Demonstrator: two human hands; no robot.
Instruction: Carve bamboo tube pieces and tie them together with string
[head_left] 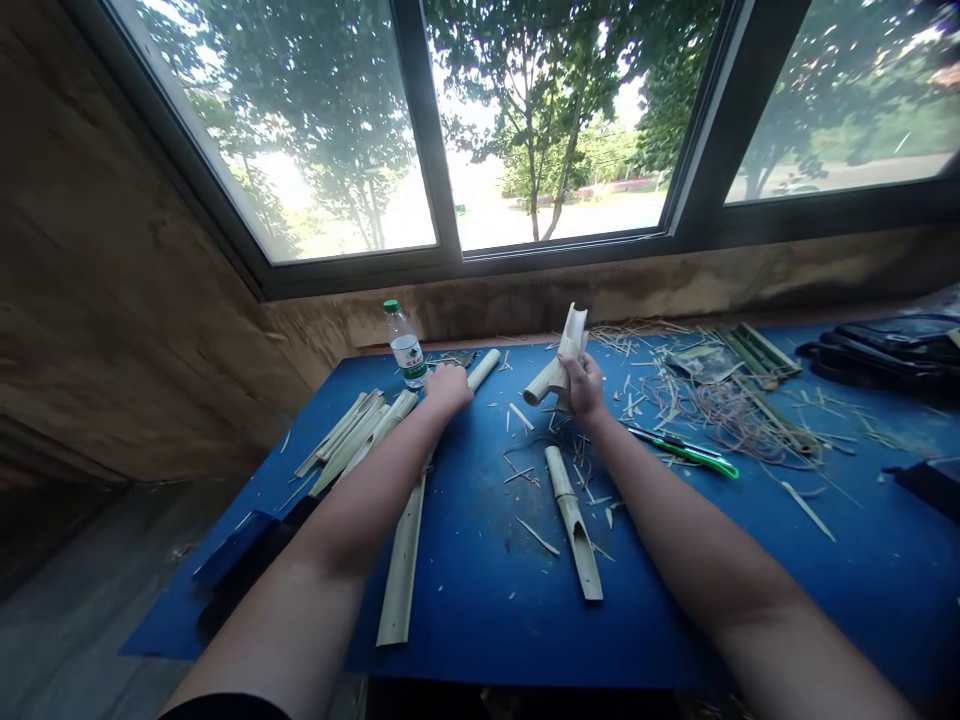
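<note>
Under my left hand [448,388], palm down, lies a bamboo tube [482,369]; grip unclear. My right hand [581,388] grips a split bamboo section [561,365].

Right on the blue mat [465,620] now, and the right hand [581,388] has a split bamboo piece [561,365] clutched up off the surface, its open end pointing to twelve o'clock! The left hand [448,388] sits on a bamboo tube [484,368], grip hard to call. A water bottle [405,345] stands at eleven o'clock, just past that hand. Between the arms lies a notched bamboo stick [574,525], with a long bamboo strip [403,565] beside the left forearm. A pile of bamboo strips [349,440] waits at ten o'clock, and a green box cutter [682,452] lies at two o'clock, right by a tangle of shavings [712,415].
</note>
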